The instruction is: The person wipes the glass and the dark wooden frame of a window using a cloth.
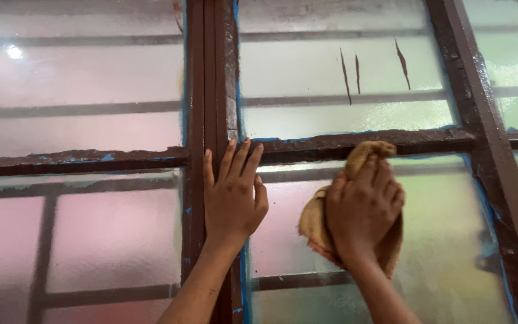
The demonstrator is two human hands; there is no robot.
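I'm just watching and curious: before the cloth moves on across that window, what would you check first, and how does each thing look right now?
1. Right hand grips the brown cloth: ok.
2. Cloth pressed against the frosted glass pane: ok.
3. Left hand braced flat on the dark brown frame: ok.
4. Left fingers out of the cloth's way: ok.
5. Pane free of paint: not ok, blue smears along the edges, and brown streaks on the pane above.
6. Paint on the frame dry: cannot tell.
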